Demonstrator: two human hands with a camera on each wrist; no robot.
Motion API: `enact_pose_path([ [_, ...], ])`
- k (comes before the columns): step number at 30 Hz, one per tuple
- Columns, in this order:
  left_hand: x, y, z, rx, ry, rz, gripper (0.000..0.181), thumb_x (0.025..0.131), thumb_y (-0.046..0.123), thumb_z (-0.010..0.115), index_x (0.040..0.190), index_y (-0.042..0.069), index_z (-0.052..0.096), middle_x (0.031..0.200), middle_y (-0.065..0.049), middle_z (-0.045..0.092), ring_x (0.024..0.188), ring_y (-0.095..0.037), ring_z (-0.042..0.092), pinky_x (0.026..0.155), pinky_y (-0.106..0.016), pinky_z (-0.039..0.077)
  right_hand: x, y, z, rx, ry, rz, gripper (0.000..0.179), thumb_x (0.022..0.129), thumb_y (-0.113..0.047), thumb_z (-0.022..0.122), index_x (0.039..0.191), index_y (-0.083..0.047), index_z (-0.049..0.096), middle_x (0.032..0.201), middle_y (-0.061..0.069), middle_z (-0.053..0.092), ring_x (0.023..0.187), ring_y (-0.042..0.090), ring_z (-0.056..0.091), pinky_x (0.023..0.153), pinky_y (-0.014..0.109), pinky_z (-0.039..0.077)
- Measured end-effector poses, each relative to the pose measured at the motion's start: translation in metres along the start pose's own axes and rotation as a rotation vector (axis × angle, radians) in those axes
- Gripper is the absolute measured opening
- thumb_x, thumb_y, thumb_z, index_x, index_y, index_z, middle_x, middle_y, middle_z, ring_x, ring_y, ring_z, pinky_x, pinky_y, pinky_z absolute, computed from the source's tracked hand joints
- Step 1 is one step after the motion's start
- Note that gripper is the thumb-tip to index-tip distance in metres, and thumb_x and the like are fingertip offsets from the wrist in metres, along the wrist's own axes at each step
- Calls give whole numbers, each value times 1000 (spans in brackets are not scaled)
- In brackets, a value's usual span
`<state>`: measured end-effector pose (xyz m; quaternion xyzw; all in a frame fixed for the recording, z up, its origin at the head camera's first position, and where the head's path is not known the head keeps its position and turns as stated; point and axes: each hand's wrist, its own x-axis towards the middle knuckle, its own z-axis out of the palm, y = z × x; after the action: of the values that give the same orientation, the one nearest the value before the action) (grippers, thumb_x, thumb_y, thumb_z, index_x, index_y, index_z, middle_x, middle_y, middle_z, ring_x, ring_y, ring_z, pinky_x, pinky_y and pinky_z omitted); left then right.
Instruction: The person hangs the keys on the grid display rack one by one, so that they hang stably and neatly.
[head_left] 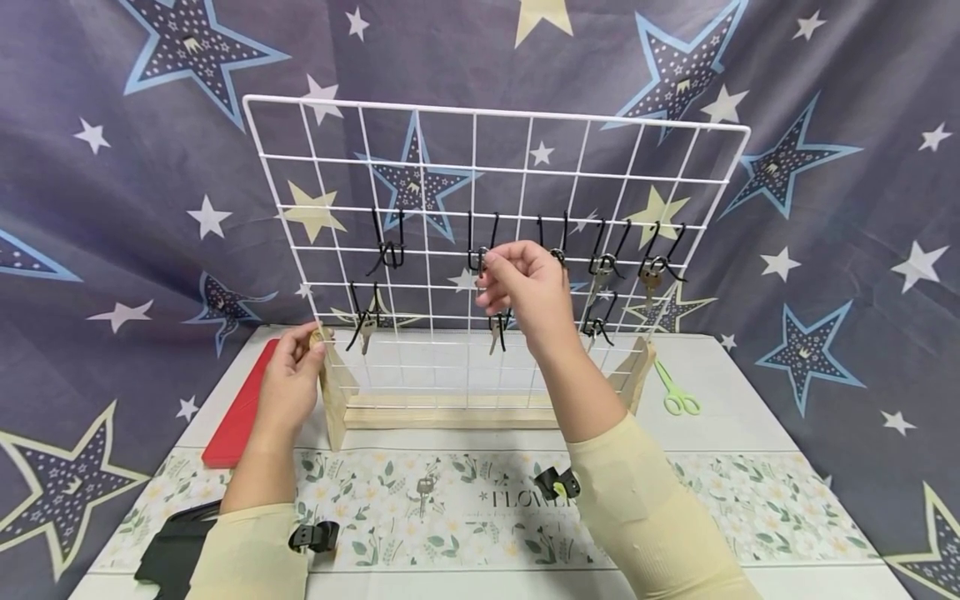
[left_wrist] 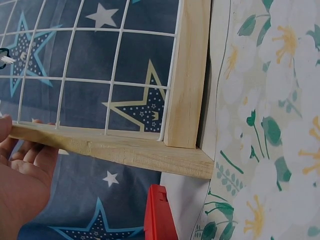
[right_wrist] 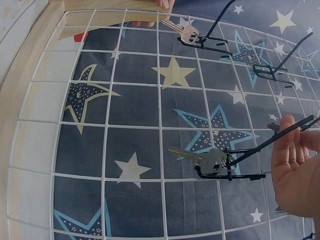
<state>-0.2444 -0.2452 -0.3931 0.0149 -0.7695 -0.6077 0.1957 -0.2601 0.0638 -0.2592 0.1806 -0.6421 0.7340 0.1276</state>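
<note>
My left hand (head_left: pixel 288 379) grips the top of the wooden side post (left_wrist: pixel 115 152) of a white wire grid rack (head_left: pixel 474 175), thumb on one side and fingers on the other. At an upper-row black hook (head_left: pixel 482 242), my right hand (head_left: pixel 528 287) pinches a small key (right_wrist: pixel 273 127), mostly hidden by the fingers. Below it, another key (head_left: pixel 497 331) hangs on a lower hook. A further key (head_left: pixel 366 333) hangs at lower left. Several hooks to the right also bear keys, among them a brownish key (head_left: pixel 651 282). The upper-left hook (head_left: pixel 390 250) carries no key.
One loose key (head_left: pixel 425 492) lies on the floral table mat (head_left: pixel 360 533). A red flat case (head_left: pixel 243 408) lies left of the rack, green scissors (head_left: pixel 678 400) to its right. A black object (head_left: pixel 176 550) sits by the left forearm. Star-patterned cloth hangs behind.
</note>
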Motion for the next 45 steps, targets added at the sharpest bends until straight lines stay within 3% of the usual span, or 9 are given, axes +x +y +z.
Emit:
enact_pose_path([
  [8,0,-2,0,-7,6,1,42,103,17,49,145,10,44,141,-13,50,123,-5,49,99,-8,42,-1,2,1,-8,1,-33,14,93,-12,66,98,1,61,72,12,66,54,20,65,54,41,59],
  [14,0,-2,0,-2,10,4,42,103,17,49,145,10,44,141,-12,50,122,-4,49,98,-8,42,-8,5,-2,-84,-4,-44,15,93,-15,67,97,-2,62,70,11,65,51,18,62,45,32,55],
  [18,0,-2,0,-10,14,-1,42,103,16,49,145,10,45,141,-13,51,123,-4,50,99,-8,42,-19,5,-6,-206,-16,-50,14,93,-19,67,95,-6,63,68,8,62,49,17,56,40,23,43],
  [24,0,0,0,-5,13,4,42,103,16,49,145,10,45,141,-14,51,123,-5,50,99,-8,42,-41,-1,-9,-317,-67,-134,12,94,-24,66,95,-12,64,66,9,58,51,21,51,44,27,42],
  [30,0,0,0,4,10,-1,42,103,17,49,145,9,44,140,-14,51,124,-4,49,99,-8,41,-63,-10,-8,-330,-116,-218,9,95,-20,65,97,-11,65,66,5,57,50,21,50,44,28,42],
  [39,-1,-2,1,-6,12,-5,42,104,18,48,145,10,44,140,-12,51,123,-4,49,99,-8,41,-86,-4,-4,-322,-372,-278,3,96,-9,62,98,-9,64,71,3,59,55,14,53,45,25,46],
  [45,1,-4,2,-41,13,54,40,103,14,48,142,5,45,136,-14,52,119,-1,50,95,-5,42,-95,8,2,-520,-549,-190,5,96,-20,62,97,-17,65,76,-9,60,62,8,53,53,23,49],
])
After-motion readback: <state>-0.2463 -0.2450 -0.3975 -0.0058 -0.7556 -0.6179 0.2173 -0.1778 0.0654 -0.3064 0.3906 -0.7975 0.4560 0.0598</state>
